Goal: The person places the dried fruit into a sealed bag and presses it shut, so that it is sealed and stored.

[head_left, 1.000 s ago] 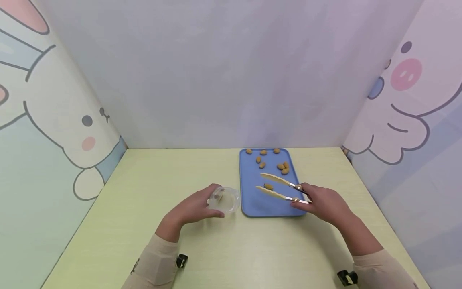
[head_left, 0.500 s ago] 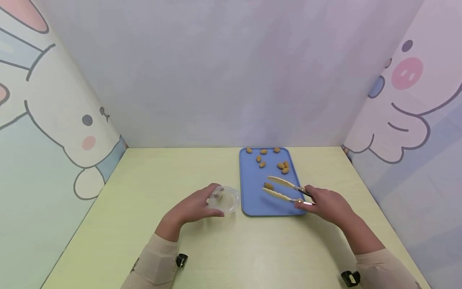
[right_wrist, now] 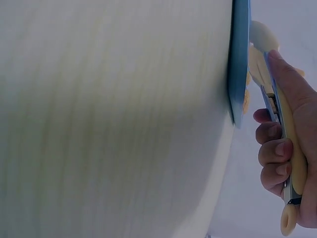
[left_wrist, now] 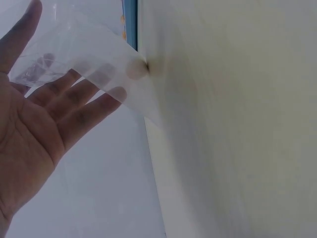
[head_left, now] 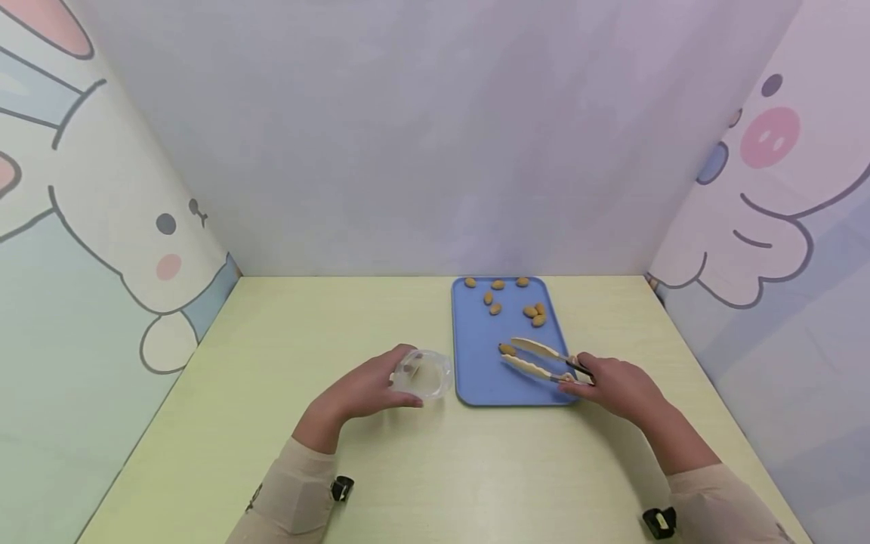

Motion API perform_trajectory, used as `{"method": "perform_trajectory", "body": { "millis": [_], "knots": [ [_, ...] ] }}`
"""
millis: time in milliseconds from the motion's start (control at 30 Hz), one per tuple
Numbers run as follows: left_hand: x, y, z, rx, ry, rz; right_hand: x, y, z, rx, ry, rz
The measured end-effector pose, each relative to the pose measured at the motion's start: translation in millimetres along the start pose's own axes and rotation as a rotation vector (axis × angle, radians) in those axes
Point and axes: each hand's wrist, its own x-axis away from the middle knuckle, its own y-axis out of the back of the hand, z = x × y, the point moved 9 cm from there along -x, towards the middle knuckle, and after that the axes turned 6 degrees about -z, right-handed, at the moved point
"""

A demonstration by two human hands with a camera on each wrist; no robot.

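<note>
Tongs [head_left: 537, 347] over tray [head_left: 476, 381], nuts [head_left: 538, 320] beyond

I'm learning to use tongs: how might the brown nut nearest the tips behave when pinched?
The brown nut looks oval, so it may roll if nudged. Small beside the tongs, it is probably light. Their wavy edges might help grip its rounded sides.

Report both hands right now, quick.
Left hand: holding the clear cup.
Right hand: holding the tongs, which are spread apart.
</note>
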Motion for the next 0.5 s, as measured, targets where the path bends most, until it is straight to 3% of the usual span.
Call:
{"method": "perform_trajectory", "body": {
  "millis": [500],
  "knots": [
    [2.0, 0.9, -1.2, 0.028, -0.009, 0.005, -2.9, -8.2, -3.2, -0.040, -0.039, 0.050]
  ]
}}
